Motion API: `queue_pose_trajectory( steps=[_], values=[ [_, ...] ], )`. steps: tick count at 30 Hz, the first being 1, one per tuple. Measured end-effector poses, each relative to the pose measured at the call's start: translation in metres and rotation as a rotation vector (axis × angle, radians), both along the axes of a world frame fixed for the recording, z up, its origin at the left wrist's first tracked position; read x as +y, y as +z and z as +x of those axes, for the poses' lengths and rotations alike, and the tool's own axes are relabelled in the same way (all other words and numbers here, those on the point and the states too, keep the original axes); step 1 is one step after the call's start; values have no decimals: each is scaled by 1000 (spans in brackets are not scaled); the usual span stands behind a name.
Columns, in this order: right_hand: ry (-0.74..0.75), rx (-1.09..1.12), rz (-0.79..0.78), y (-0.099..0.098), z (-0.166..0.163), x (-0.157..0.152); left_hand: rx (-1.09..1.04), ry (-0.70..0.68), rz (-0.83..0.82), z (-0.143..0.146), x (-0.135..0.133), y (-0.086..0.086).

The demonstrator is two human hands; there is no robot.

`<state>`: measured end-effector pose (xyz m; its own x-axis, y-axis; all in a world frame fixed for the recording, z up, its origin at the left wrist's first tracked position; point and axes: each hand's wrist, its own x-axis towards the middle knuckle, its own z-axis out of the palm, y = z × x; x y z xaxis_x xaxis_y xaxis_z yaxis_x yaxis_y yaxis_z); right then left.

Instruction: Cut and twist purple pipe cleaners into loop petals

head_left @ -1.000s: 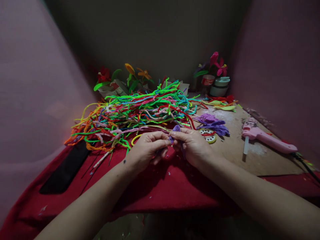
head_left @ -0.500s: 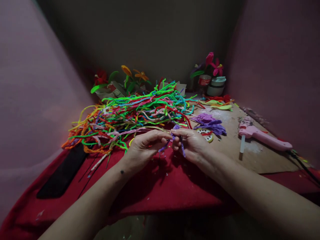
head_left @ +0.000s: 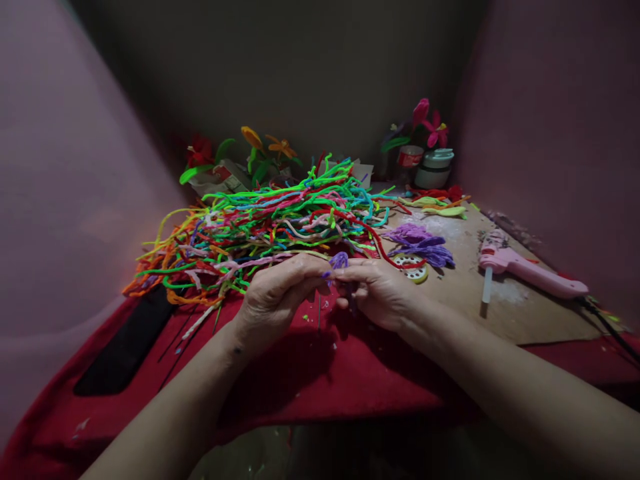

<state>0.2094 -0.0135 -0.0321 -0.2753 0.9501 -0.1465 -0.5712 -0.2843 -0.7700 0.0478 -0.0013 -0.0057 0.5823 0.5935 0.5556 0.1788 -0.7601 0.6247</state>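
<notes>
My left hand point(head_left: 277, 293) and my right hand point(head_left: 380, 290) meet fingertip to fingertip over a red cloth point(head_left: 310, 373), both pinched on a short purple pipe cleaner point(head_left: 339, 261). Only a small curled purple loop shows above the fingers; the rest is hidden between them. A thin dark wire hangs down below the fingers. Just behind the hands lies a big heap of coloured pipe cleaners point(head_left: 270, 227).
A pile of purple pipe-cleaner pieces point(head_left: 420, 243) and a small round spool point(head_left: 413, 265) lie on a brown board point(head_left: 500, 313) at the right, with a pink glue gun point(head_left: 525, 273). Handmade flowers point(head_left: 260, 150) and jars point(head_left: 434, 167) stand at the back. A black flat object point(head_left: 125, 347) lies left.
The purple ends that hung loose below my fingers half a second ago are now drawn in; only a small loop shows on top. Both hands have closed a little tighter together.
</notes>
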Motion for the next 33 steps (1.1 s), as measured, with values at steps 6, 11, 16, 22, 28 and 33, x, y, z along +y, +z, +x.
queue_pose_trajectory(
  steps=[6,11,16,22,28,33],
  values=[
    [11,-101,30,1,-3,-2,-30,97,-4,-3,-1,4],
    [27,-194,23,6,-4,-3,36,108,16,-2,-1,11],
    [0,-198,57,0,-3,-2,165,142,-64,4,1,6],
    [-50,-267,93,-6,-4,-2,169,251,-224,9,0,-4],
    [-94,-236,105,-6,-8,-3,106,284,-467,12,0,0],
    [-84,-298,126,-7,-10,-2,79,250,-517,12,0,-3]
  ],
)
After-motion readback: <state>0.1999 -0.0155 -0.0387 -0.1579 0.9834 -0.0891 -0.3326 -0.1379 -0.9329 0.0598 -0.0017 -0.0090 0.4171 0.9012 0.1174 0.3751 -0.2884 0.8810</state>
